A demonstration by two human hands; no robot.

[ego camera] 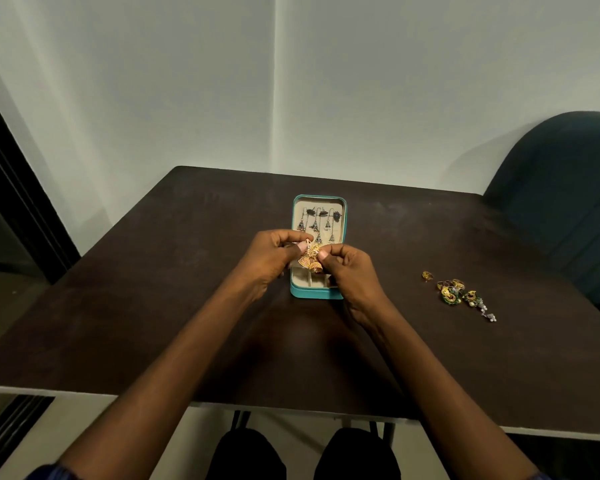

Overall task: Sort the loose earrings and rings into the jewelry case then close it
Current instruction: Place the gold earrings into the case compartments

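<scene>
Holding: my left hand [272,252] and right hand [347,265] fingers pinch gold bell-shaped earrings [310,262]
Below: open teal jewelry case [317,295] on bench [153,289]

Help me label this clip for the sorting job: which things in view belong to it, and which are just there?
Part of the job:
teal jewelry case, open
gold bell earrings, pinched by left hand and right hand
dark earrings hung in the lid
loose jewelry pile on the table's right

Just there:
table
dark chair
</scene>
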